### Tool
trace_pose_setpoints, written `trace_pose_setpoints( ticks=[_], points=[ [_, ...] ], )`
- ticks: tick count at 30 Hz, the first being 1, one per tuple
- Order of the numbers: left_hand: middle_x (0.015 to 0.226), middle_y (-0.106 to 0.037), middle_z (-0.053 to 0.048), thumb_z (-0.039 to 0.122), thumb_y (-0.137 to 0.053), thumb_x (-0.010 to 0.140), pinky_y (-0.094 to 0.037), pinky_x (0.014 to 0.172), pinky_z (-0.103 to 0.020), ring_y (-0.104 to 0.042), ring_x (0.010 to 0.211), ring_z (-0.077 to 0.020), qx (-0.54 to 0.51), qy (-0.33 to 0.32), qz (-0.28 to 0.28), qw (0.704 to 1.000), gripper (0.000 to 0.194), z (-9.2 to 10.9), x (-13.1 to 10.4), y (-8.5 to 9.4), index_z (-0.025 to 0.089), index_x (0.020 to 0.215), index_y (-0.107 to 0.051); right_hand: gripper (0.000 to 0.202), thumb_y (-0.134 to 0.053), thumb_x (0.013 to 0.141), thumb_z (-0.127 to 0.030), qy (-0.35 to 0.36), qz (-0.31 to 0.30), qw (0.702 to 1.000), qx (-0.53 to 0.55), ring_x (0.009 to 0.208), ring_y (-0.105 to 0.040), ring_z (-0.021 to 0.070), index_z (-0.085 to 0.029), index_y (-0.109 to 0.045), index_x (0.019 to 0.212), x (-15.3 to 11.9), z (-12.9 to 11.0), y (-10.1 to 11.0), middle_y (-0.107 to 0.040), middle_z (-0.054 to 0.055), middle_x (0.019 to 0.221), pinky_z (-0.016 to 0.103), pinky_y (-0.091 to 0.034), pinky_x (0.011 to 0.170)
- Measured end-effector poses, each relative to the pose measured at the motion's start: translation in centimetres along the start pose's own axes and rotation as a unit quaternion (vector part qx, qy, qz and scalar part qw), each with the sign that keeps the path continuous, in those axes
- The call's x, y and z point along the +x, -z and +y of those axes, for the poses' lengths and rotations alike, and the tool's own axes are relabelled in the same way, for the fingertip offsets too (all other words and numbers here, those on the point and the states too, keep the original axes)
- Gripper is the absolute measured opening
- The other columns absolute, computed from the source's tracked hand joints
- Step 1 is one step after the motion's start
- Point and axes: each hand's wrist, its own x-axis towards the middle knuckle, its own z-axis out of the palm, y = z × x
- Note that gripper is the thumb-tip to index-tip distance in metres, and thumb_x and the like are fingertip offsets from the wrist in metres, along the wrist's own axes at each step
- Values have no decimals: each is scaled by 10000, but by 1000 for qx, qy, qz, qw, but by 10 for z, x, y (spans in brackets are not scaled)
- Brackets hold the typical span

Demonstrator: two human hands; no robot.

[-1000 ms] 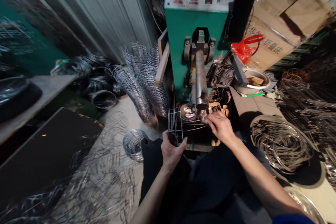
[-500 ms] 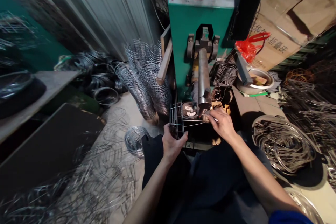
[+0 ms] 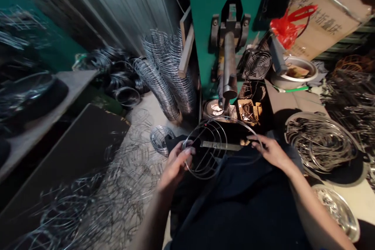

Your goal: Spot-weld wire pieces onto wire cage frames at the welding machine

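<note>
In front of my lap I hold a round wire frame (image 3: 226, 140) made of thin metal rings and cross wires. My left hand (image 3: 177, 164) is closed on its left edge, thumb on top. A wider wire ring (image 3: 250, 128) curves out to the right, where my right hand (image 3: 271, 149) pinches it. Whether this ring is joined to the frame I cannot tell. Just beyond the wires stands a green machine (image 3: 202, 19), with a thick metal cylinder arm (image 3: 230, 62) pointing down towards me. The wires are apart from the cylinder's tip.
Tall stacks of wire rings (image 3: 159, 86) stand left of the machine, beside a wooden bar (image 3: 186, 56). A round tray (image 3: 359, 179) of bent wires and a metal bowl (image 3: 353, 230) lie right. Loose wires (image 3: 117, 187) cover the floor at left.
Both hands have drawn back from the machine's tip towards my lap. The wire frame has turned, so its round face now shows. My right hand has moved right and grips the wide ring.
</note>
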Motion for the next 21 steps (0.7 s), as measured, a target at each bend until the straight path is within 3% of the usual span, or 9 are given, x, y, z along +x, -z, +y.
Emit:
trace_pose_setpoints(
  ticks=[3,6,8,10,12,15,17,19,21],
  points=[
    [843,-632,-56,508,-723,700,-229,371,-185,-264,395,-4,-17,77,-77,994,552,1,-6,-3,145,1103,-619,561,-574,882,-227,42,-3,999,-11,1277,-550,257,-273,-497,1436,-17,-1,-23,-559,99,1381,459,-520,1018],
    [851,-645,-77,546,-702,713,-186,363,-181,-199,383,8,-12,136,-134,982,560,-5,-4,-7,149,1105,-657,516,-549,904,-282,-2,-68,987,146,1220,-595,256,-267,-519,1419,-28,-11,-40,-609,106,1325,440,-558,949],
    [861,-660,-87,581,-705,707,-194,365,-183,-169,380,12,-10,163,-149,975,585,-11,-1,-8,159,1110,-663,439,-471,962,-402,-99,-110,939,311,1004,-693,241,-214,-585,1342,-34,-15,-45,-691,120,1157,392,-597,791],
    [878,-678,-107,641,-703,693,-248,374,-197,-179,378,8,-7,181,-144,973,630,-15,5,-9,159,1096,-659,494,-433,976,-511,-191,-117,875,430,852,-713,215,-168,-616,1281,-42,-17,-50,-715,130,1057,334,-584,681],
    [914,-688,-145,754,-649,674,-367,425,-241,-332,400,-39,-6,190,-131,973,726,-18,10,-9,154,1083,-650,523,-498,942,-562,-246,-90,833,487,790,-706,197,-152,-624,1241,-49,-18,-55,-723,122,991,297,-565,636],
    [1007,-670,-203,934,-427,646,-500,588,-342,-640,704,-218,-34,148,-107,983,910,-24,15,-11,168,1092,-629,535,-590,895,-529,-298,-50,778,551,731,-702,186,-185,-552,1302,-56,-24,-68,-728,84,890,281,-553,598],
    [1081,-649,-216,962,-350,645,-519,660,-382,-668,943,-294,-69,83,-99,989,936,-35,12,-17,187,1100,-609,580,-599,886,-486,-306,-59,733,604,739,-711,187,-228,-452,1385,-58,-33,-81,-729,67,877,281,-553,602],
    [1167,-636,-215,910,-485,646,-531,730,-414,-646,1071,-323,-81,32,-104,991,862,-54,4,-31,203,1130,-581,624,-610,870,-448,-294,-69,704,643,782,-721,193,-272,-383,1424,-58,-45,-98,-732,60,912,285,-558,620],
    [1237,-630,-202,725,-759,579,-537,806,-449,-637,1113,-338,-55,15,-107,993,826,-77,-5,-49,231,1203,-536,621,-607,856,-456,-278,-54,707,648,813,-727,206,-294,-393,1416,-58,-58,-115,-732,57,948,306,-570,637]
  ],
)
